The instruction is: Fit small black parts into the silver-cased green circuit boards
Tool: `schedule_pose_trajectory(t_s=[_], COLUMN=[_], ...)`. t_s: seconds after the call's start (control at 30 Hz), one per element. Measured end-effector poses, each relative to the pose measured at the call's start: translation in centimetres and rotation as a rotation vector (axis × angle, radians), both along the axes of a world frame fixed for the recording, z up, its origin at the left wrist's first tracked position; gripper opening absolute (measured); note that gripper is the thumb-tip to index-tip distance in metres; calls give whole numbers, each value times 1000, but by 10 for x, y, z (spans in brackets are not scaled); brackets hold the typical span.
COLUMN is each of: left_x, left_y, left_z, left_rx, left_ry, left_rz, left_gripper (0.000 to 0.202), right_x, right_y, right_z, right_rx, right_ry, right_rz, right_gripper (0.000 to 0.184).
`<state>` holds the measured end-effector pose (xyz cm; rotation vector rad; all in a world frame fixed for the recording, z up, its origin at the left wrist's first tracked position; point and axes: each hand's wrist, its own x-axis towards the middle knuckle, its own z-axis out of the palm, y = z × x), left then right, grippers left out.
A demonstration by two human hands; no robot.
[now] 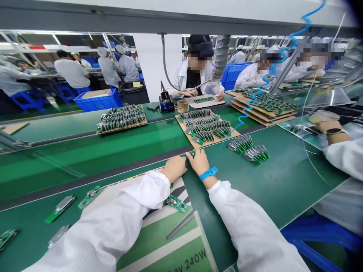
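Observation:
My left hand [174, 169] and my right hand [199, 161] sit close together at the edge of a green work surface. A green circuit board [192, 153] shows just past my right fingertips and is mostly hidden by them. My left fingers curl toward it, but their contact is hidden. A blue wrist strap [208, 173] circles my right wrist. Below my left forearm, another green circuit board [176, 203] lies on a printed cardboard sheet [167, 241]. Two rows of boards with metal ends [248, 150] lie to the right of my right hand.
Beyond a green conveyor belt [93, 158], cardboard trays hold boards [205, 128]. A soldering station [166, 102] and a blue crate [98, 100] stand farther back. A co-worker's hand [326, 126] rests at right. A blue coiled hose [246, 112] hangs overhead.

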<state>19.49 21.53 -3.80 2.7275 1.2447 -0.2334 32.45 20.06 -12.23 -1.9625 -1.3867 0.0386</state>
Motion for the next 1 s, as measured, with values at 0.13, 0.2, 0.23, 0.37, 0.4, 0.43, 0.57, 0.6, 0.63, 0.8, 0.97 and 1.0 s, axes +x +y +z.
schedule_pose_trajectory(t_s=[0.13, 0.2, 0.23, 0.37, 0.4, 0.43, 0.57, 0.6, 0.63, 0.8, 0.97, 1.0], left_x=[-5, -3, -1, 13, 17, 20, 29, 31, 33, 37, 32, 28], left_y=[13, 18, 20, 21, 20, 19, 18, 18, 17, 16, 21, 24], left_z=[5, 4, 3, -3, -5, -7, -11, -12, -12, -11, -4, -1], left_rx=[-62, -101, -121, -206, -228, -250, -317, -325, -329, -362, -451, -453], left_ry=[-54, -82, -99, -188, -211, -231, -296, -309, -322, -365, -349, -341], left_rz=[27, 43, 47, 23, 13, 4, 15, 26, 36, 35, -36, -50], left_gripper=[34, 32, 32, 30, 30, 30, 31, 31, 32, 31, 25, 24], right_x=[4, 11, 14, 26, 28, 30, 30, 28, 26, 13, 1, -1], right_y=[-2, -9, -14, -33, -37, -41, -51, -53, -54, -58, -56, -55], right_z=[1, 2, 4, 8, 9, 10, 11, 10, 10, 9, 14, 16], right_rx=[-110, -156, -175, -229, -236, -239, -210, -197, -185, -141, -145, -154], right_ry=[14, 19, 21, 27, 26, 22, -9, -20, -30, -79, -150, -163], right_rz=[-13, -9, -8, -11, -12, -12, 1, 6, 11, 5, 1, 2], right_gripper=[28, 27, 27, 24, 23, 23, 22, 21, 21, 27, 48, 48])
